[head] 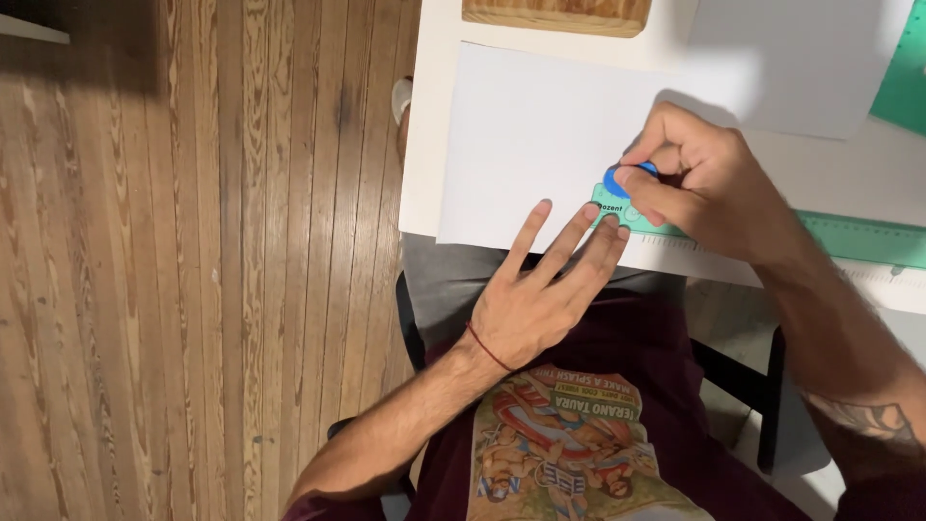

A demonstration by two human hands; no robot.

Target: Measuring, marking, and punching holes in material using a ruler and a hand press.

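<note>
On my far left I see the wooden plank floor [193, 260], running up the whole side of the view. Next comes the white worktop [429, 96], its near edge crossing above my lap. A large white sheet of paper [540, 135] lies flat on it, the lower edge hanging slightly over the worktop edge.

My left hand [535, 289] lies palm down with the fingers spread flat and straight; the fingertips [590, 212] press on the lower part of the sheet, and the outermost ones touch the end of the green ruler [849, 236]. Its grip is fully open and holds nothing. A thin red cord circles that wrist.

The ruler lies along the sheet's lower edge and runs off to the right. Just above its left end, my right hand [709, 193] is curled over a small blue tool [617, 178], the grip pinched tight on it, the tool's rounded blue end touching the ruler's end. I cannot tell what kind of tool it is, since the fingers cover most of it.

Farther back sit a wooden board [555, 14] at the top edge, a second white sheet [781, 68], and a green mat [907, 77] in the right corner.
</note>
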